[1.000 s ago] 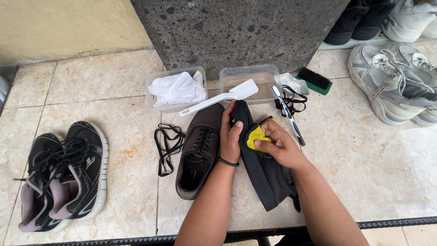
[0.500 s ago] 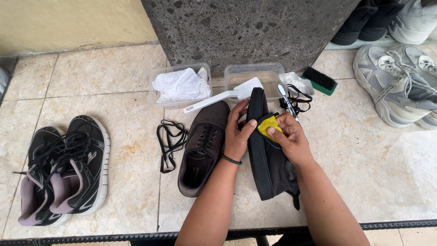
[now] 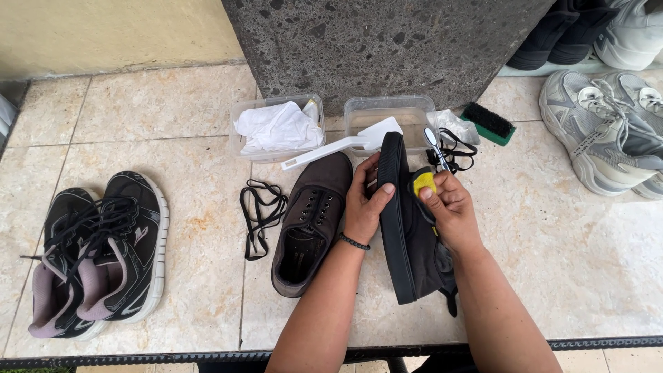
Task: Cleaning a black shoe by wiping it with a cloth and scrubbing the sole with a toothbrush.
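Left hand [image 3: 364, 207]: wrapped around black canvas shoe [image 3: 407, 235], tipped on edge, smooth rubber sole. Right hand [image 3: 449, 207]: pinching soft yellow sponge [image 3: 423, 182] against its upper. Brown shoe [image 3: 312, 221] beside.

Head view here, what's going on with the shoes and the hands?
A person holds a black shoe on its side over a tiled floor. The left hand grips its sole edge, and the right hand presses a yellow sponge to its upper. The matching brown shoe lies beside it with loose black laces. Two clear tubs, a white brush, a black scrub brush and black sneakers lie around.
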